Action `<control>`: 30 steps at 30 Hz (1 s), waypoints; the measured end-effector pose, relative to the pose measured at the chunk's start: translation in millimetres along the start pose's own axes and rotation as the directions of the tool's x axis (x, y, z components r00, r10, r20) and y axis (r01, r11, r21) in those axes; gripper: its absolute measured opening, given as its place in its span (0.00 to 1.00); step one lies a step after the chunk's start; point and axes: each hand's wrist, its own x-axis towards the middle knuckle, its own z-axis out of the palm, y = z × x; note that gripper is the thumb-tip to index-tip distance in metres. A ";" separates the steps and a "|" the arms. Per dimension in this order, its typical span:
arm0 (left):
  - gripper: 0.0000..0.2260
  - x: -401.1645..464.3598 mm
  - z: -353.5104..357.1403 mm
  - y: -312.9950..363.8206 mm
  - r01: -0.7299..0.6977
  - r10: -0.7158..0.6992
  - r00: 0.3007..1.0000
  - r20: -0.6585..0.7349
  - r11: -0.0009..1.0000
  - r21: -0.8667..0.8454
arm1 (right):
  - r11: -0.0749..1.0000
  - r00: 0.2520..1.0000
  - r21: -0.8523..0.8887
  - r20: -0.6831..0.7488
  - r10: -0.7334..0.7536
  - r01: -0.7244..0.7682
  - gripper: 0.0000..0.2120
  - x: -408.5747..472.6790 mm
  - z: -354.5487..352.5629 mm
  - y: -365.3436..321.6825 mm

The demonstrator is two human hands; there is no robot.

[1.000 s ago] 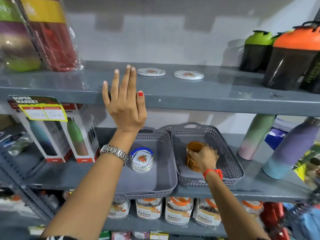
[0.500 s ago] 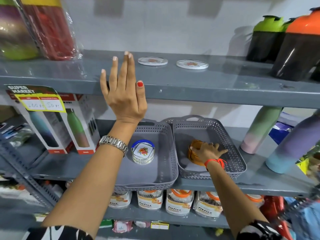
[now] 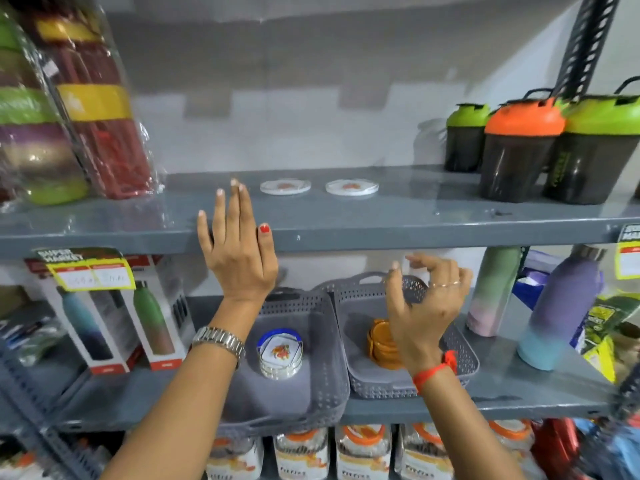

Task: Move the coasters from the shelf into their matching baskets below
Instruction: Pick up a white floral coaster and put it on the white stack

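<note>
**Two white coasters on the top shelf, both hands empty**

The left hand (image 3: 239, 251) is raised flat against the front lip of the upper shelf (image 3: 381, 220), fingers straight and close together, palm away from me, gripping nothing. A ribbed metal watch (image 3: 219, 341) circles that wrist, and the thumbnail is painted red.

The right hand (image 3: 424, 306) floats above the right basket (image 3: 464, 358), fingers loosely curled and spread, with nothing held between them. A thin ring sits on one finger and a red thread (image 3: 434, 370) is tied at the wrist.

Further back on the glossy grey metal shelf lie two flat round coasters, well clear of both hands: the left coaster (image 3: 285, 186) and the right coaster (image 3: 351, 187). Both look white with a small reddish motif in the middle, lying side by side but apart.

On the shelf below stand two grey plastic baskets with perforated walls, touching along one side. The left basket (image 3: 329, 393) holds a short stack of white coasters (image 3: 280, 353) in a blue-edged holder, with a printed orange flower on top. The right basket holds a stack of orange coasters (image 3: 381, 344), smooth and plain, partly behind the right hand.

Dark shaker bottles (image 3: 519, 150) with green and orange lids stand at the top shelf's right end.
</note>
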 end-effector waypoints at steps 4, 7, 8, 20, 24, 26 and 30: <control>0.24 1.2 -3.5 2.6 0.018 -0.017 0.999 0.038 1.000 -0.023 | 0.991 0.991 -0.039 0.049 -0.125 0.127 0.07 69.9 20.2 -37.5; 0.24 1.9 -4.8 3.2 0.034 -0.032 0.998 0.062 0.999 -0.034 | 0.967 0.927 -0.226 0.375 -0.029 0.122 0.12 112.2 53.6 -46.3; 0.24 1.8 -5.0 3.1 0.035 -0.033 0.997 0.072 0.999 -0.035 | 0.946 0.866 -0.304 0.498 0.055 0.115 0.16 121.5 65.8 -46.0; 0.24 1.1 -7.1 1.9 0.036 -0.029 0.995 0.101 0.997 -0.071 | 0.832 0.349 -0.553 0.790 0.504 0.051 0.36 141.4 135.5 -15.7; 0.23 0.6 -6.8 1.5 0.030 -0.023 0.996 0.090 0.997 -0.069 | 0.843 0.460 -0.537 0.754 0.469 0.021 0.36 141.3 131.3 -20.9; 0.23 0.6 -7.4 1.7 0.028 -0.022 0.996 0.089 0.997 -0.074 | 0.872 0.552 -0.489 0.729 0.404 0.008 0.35 140.2 126.8 -26.3; 0.23 1.3 -7.4 2.2 0.030 -0.023 0.995 0.100 0.997 -0.072 | 0.952 0.690 -0.302 0.701 0.181 0.058 0.33 132.5 114.6 -37.7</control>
